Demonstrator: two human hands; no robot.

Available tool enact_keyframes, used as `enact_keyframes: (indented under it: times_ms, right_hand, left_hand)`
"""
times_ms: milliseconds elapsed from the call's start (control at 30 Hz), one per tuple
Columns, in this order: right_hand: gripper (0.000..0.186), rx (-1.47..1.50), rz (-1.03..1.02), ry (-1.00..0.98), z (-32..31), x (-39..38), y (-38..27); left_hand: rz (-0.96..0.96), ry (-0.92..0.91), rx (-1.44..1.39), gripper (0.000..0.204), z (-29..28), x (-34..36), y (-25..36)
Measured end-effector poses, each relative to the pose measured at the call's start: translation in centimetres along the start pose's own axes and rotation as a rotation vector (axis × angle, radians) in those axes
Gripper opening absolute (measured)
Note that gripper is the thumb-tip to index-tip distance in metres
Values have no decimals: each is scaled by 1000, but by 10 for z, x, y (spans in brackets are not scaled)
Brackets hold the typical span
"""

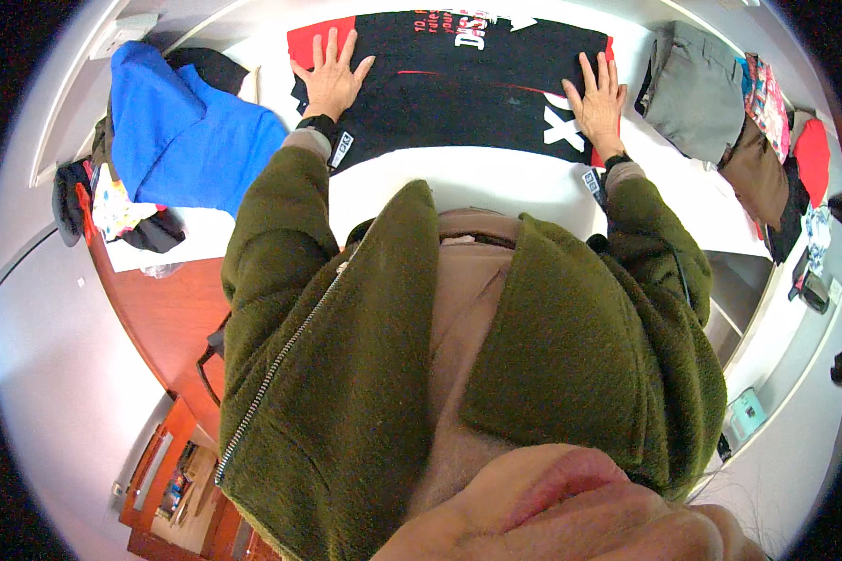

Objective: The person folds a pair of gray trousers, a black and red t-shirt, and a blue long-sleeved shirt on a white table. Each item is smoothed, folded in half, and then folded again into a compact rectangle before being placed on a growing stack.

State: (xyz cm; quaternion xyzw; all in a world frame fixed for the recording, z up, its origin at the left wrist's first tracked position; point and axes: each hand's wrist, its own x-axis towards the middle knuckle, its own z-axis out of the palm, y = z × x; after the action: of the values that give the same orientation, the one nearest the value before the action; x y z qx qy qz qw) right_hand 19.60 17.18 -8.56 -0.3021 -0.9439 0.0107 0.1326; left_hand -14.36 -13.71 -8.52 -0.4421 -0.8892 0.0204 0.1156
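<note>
A black T-shirt with red edges and white and red print lies spread on a white table in front of me. On its left end rests my left hand, palm down with fingers spread, partly over a red patch. My right hand presses flat on the right end, beside a large white printed shape, its fingers apart. Neither hand grips the fabric. Both wrists carry a dark band with a small printed tag.
A bright blue garment lies over other clothes at the left. To the right are grey folded trousers, a brown garment and a red one. An orange-brown wooden drawer stands low at the left.
</note>
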Motion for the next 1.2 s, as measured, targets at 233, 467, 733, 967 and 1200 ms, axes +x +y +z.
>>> enact_keyframes:
  times_ms: [233, 467, 733, 967, 1200]
  right_hand:
    - [60, 241, -200, -78, -42, -88, -22]
    - [49, 243, -155, -159, -53, -117, -2]
    - [30, 70, -203, -95, -51, -136, 15]
    - [20, 295, -313, -376, -77, -173, 26]
    - [21, 655, -114, -942, -91, -139, 55]
  left_hand:
    - [308, 12, -409, 57, -53, -92, 45]
    - [221, -117, -211, 59, -48, -145, 26]
    - [262, -35, -209, 39, -41, -156, -3]
    - [345, -379, -401, 23, -76, -165, -26]
    - [207, -868, -660, 30, -110, -114, -53]
